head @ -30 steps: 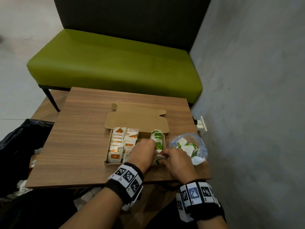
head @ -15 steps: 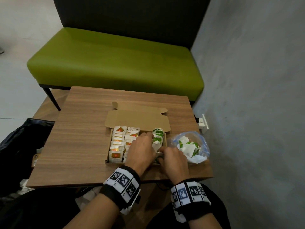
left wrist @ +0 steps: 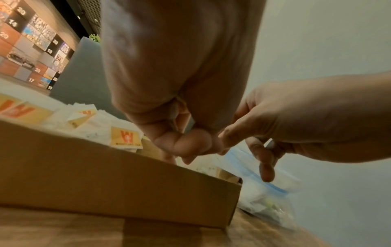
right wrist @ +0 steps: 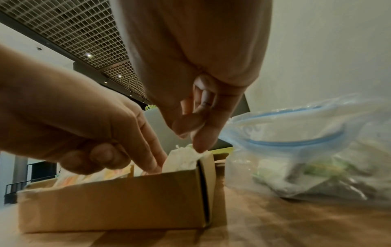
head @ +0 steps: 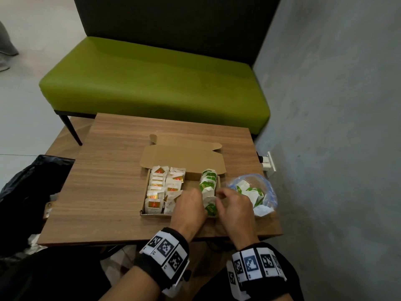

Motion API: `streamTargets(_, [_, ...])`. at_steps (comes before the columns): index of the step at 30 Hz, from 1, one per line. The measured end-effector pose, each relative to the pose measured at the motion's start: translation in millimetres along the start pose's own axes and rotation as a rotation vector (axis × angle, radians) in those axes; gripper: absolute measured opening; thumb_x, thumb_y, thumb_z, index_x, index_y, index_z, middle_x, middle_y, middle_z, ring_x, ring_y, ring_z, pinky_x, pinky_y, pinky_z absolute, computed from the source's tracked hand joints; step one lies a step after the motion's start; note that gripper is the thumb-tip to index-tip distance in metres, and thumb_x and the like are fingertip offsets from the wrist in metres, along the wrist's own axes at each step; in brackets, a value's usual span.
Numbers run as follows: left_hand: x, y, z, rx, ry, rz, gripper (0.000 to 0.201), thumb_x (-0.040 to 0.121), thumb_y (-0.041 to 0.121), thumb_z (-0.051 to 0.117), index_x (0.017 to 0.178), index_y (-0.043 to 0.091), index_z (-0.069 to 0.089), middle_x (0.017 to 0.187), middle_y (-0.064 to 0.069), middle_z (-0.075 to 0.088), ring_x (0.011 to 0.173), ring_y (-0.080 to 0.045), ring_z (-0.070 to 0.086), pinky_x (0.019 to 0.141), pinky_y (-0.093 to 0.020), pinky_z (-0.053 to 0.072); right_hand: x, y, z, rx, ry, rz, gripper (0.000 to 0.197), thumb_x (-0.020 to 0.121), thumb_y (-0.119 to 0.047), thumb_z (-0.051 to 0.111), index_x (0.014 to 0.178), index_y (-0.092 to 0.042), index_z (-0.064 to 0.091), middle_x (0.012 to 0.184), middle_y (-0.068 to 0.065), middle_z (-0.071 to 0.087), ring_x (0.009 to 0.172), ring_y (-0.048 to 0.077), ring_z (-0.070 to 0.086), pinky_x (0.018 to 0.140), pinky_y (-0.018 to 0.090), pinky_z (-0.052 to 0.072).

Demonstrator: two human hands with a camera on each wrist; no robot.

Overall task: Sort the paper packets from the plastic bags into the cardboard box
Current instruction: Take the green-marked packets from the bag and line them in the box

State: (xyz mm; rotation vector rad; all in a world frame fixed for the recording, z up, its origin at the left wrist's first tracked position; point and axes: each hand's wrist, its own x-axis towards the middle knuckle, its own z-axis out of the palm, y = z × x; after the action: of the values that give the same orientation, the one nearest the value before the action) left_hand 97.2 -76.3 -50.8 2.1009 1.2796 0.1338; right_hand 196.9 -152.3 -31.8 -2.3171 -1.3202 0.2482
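Note:
An open cardboard box [head: 156,214] lies on the wooden table [head: 108,192]. Two columns of orange-marked paper packets [head: 161,187] fill its left side, and a row of green-marked packets [head: 208,181] stands along its right wall. My left hand [head: 192,200] reaches into the box, and two straight fingers [right wrist: 152,155] press against the near green packets. My right hand [head: 223,197] pinches the top of a white packet [right wrist: 184,158] at the row's near end between thumb and forefinger. A clear plastic bag [head: 267,192] holding more green packets lies just right of the box.
The box's lid flap [head: 182,159] lies open at the back. A green bench [head: 152,83] stands beyond the table, and a grey wall [head: 336,148] with a socket [head: 269,162] is close on the right. A black bag [head: 32,187] sits left of the table.
Both hands have stayed at the near end of the green row. The right hand has shifted slightly towards the box's right wall, and the left fingers have moved a little farther into the box.

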Motion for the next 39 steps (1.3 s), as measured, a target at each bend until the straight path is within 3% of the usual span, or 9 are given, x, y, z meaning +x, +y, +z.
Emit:
streamTargets(8, [-5, -4, 7, -0.125, -0.059, -0.048, 0.031, 0.091, 0.019, 0.066, 0.121, 0.018, 0.06, 0.113, 0.0, 0.068, 0.102, -0.016, 0.065, 0.085, -0.029, 0.056, -4, 6, -6, -0.051, -0.17, 0.088, 0.017, 0.092, -0.033, 0.062, 0.103, -0.022, 0.07, 0.086, -0.004, 0.07, 0.082, 0.012, 0.065, 0.074, 0.03, 0.056])
streamTargets(12, [-11, -1, 11, -0.191, -0.13, -0.071, 0.028, 0.089, 0.019, 0.064, 0.117, 0.019, 0.062, 0.111, -0.002, 0.068, 0.099, -0.017, 0.065, 0.083, -0.036, 0.059, -7, 4, -11, -0.105, -0.314, 0.066, 0.03, 0.091, -0.036, 0.062, 0.119, -0.027, 0.067, 0.099, -0.002, 0.07, 0.091, 0.015, 0.064, 0.077, 0.03, 0.052])
streamTargets(16, [-13, 2, 8, -0.333, -0.15, -0.144, 0.022, 0.09, 0.018, 0.065, 0.111, 0.019, 0.059, 0.095, -0.003, 0.069, 0.078, -0.018, 0.069, 0.063, -0.033, 0.061, -7, 2, -11, -0.138, -0.374, 0.061, 0.034, 0.094, -0.036, 0.058, 0.126, -0.027, 0.064, 0.114, 0.0, 0.068, 0.104, 0.017, 0.063, 0.088, 0.037, 0.054])
streamTargets(22, [-13, 6, 0, -0.465, -0.235, -0.152, 0.026, 0.093, 0.012, 0.059, 0.118, 0.019, 0.054, 0.087, -0.008, 0.072, 0.058, -0.02, 0.07, 0.048, -0.031, 0.057, -9, 2, -14, -0.133, -0.364, 0.067, 0.029, 0.095, -0.036, 0.056, 0.12, -0.026, 0.065, 0.104, -0.002, 0.069, 0.097, 0.014, 0.063, 0.084, 0.035, 0.054])
streamTargets(28, [-12, 7, -4, -0.465, -0.2, -0.155, 0.027, 0.085, 0.024, 0.063, 0.111, 0.027, 0.057, 0.092, -0.005, 0.072, 0.081, -0.03, 0.072, 0.072, -0.05, 0.061, -12, 3, -15, -0.137, -0.367, 0.053, 0.028, 0.094, -0.035, 0.056, 0.118, -0.026, 0.066, 0.102, -0.002, 0.068, 0.098, 0.017, 0.063, 0.081, 0.035, 0.053])
streamTargets(31, [-9, 11, -8, -0.46, -0.253, -0.127, 0.029, 0.087, 0.017, 0.059, 0.115, 0.025, 0.057, 0.098, -0.006, 0.072, 0.088, -0.031, 0.071, 0.078, -0.048, 0.06, -12, 3, -16, -0.125, -0.378, 0.053, 0.027, 0.093, -0.034, 0.057, 0.117, -0.027, 0.067, 0.097, -0.003, 0.067, 0.094, 0.015, 0.062, 0.077, 0.032, 0.051])
streamTargets(33, [-10, 12, -10, -0.503, -0.269, -0.128, 0.022, 0.09, 0.017, 0.06, 0.11, 0.025, 0.057, 0.099, -0.008, 0.072, 0.079, -0.026, 0.07, 0.071, -0.042, 0.06, -13, 4, -21, -0.081, -0.354, 0.058, 0.027, 0.092, -0.034, 0.059, 0.117, -0.027, 0.067, 0.086, -0.008, 0.063, 0.085, 0.011, 0.06, 0.073, 0.029, 0.05])
streamTargets(35, [-14, 13, -13, -0.417, -0.192, -0.09, 0.021, 0.09, 0.024, 0.065, 0.11, 0.024, 0.059, 0.105, -0.005, 0.071, 0.087, -0.021, 0.068, 0.079, -0.041, 0.06, -11, 10, -29, -0.006, -0.29, 0.081, 0.025, 0.091, -0.035, 0.061, 0.114, -0.028, 0.069, 0.077, -0.012, 0.062, 0.077, 0.006, 0.059, 0.069, 0.027, 0.051])
streamTargets(39, [-24, 27, -20, -0.177, 0.023, 0.071, 0.051, 0.093, 0.017, 0.059, 0.142, 0.019, 0.045, 0.133, -0.003, 0.059, 0.119, -0.021, 0.057, 0.101, -0.036, 0.048, 1, 35, -59, 0.071, 0.028, 0.215, 0.015, 0.088, -0.025, 0.066, 0.099, -0.021, 0.075, 0.068, -0.011, 0.064, 0.064, 0.007, 0.059, 0.061, 0.027, 0.048])
